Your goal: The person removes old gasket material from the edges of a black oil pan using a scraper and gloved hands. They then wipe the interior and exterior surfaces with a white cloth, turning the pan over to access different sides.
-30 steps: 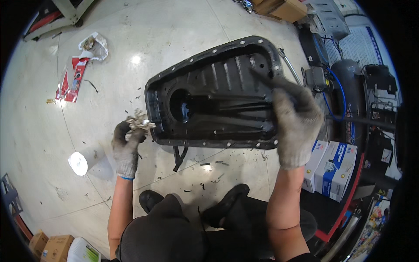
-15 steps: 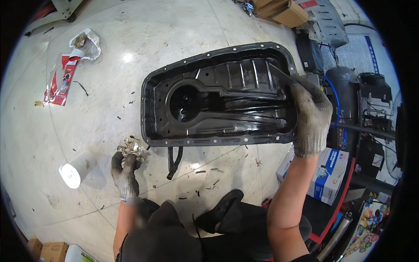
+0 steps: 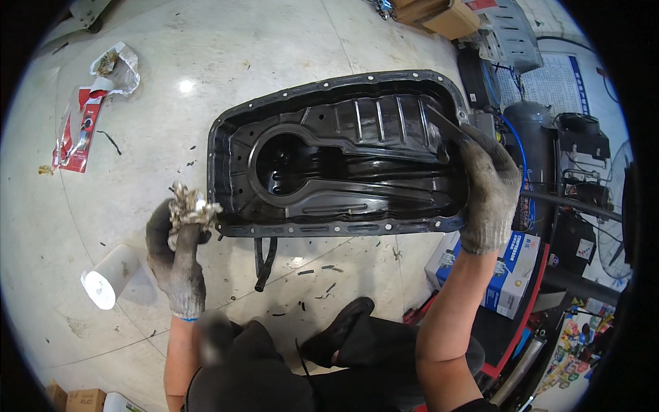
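Note:
A black oil pan [image 3: 312, 212] with bolt holes along its rim is tilted so its hollow inside faces me. My right hand [image 3: 489, 189], in a dirty knit work glove, grips its right end. By those fingers shows a thin flat dark edge; I cannot tell whether it belongs to the pan. My left hand [image 3: 177, 264], gloved too, is closed around a crumpled, stained wad of paper towel [image 3: 191, 209], close to the pan's lower left corner. A dark pipe [image 3: 264, 264] sticks out below the pan. Beside my left hand a white paper roll [image 3: 110, 275] lies on the floor.
Opened red packaging [image 3: 84, 130] and crumpled white wrapping [image 3: 123, 69] lie at far left. Dark scraps [image 3: 305, 272] litter the floor near my shoe [image 3: 340, 333]. At right are a blue and white box [image 3: 508, 275], a dark cylinder tank [image 3: 527, 137] and cardboard boxes [image 3: 439, 17].
My left hand has risen with the wad of paper towel, up beside the pan's left corner. The pan has shifted slightly left and down in view, still gripped by my right hand.

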Motion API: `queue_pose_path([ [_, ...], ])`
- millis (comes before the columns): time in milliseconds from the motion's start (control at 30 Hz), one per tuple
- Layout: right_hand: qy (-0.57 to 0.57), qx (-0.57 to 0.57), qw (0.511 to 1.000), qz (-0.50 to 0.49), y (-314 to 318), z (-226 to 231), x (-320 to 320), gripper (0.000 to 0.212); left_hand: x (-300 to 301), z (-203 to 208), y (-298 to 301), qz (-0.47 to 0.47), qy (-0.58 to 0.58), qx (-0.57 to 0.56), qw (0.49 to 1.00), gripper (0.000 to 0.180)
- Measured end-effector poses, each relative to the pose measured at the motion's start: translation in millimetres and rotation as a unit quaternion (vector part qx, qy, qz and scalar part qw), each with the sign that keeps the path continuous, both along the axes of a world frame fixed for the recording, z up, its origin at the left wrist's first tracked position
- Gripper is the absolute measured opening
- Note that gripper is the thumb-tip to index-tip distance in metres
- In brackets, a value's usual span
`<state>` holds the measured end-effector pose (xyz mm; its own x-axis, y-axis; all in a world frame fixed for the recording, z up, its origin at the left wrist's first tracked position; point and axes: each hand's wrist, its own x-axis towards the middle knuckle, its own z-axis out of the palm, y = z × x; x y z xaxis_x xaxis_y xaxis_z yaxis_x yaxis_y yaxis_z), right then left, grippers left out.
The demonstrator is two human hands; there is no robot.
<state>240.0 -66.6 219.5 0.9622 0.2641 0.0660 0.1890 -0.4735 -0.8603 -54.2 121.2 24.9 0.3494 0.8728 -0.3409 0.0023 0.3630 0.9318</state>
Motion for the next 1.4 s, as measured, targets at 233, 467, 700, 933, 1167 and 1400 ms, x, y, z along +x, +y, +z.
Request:
queue_pose_path([
  [233, -0.03, -0.004, 1.0, -0.003, 17, 3, -14, 0.034, 80, 38, 25, -0.28, 0.106, 0.154, 0.942, 0.054],
  [467, -0.029, -0.011, 1.0, 0.005, 21, 6, -11, 0.032, 134, 27, 21, -0.328, -0.148, -0.337, 0.87, 0.05],
  [700, -0.074, -0.039, 0.996, 0.025, 21, 4, -19, 0.03, 160, 20, 8, -0.436, -0.097, 0.236, 0.863, 0.016],
  [933, -0.089, -0.053, 0.994, 0.02, 21, 2, -35, 0.032, 162, 51, 18, -0.392, -0.07, -0.326, 0.857, 0.018],
  [1167, -0.057, -0.033, 0.998, -0.005, 7, -2, -28, 0.031, 151, 34, 36, -0.403, -0.069, -0.297, 0.863, 0.017],
  [1400, -0.093, -0.038, 0.995, 0.015, 10, -6, -40, 0.029, 129, 4, 26, -0.418, 0.138, 0.228, 0.868, 0.056],
])
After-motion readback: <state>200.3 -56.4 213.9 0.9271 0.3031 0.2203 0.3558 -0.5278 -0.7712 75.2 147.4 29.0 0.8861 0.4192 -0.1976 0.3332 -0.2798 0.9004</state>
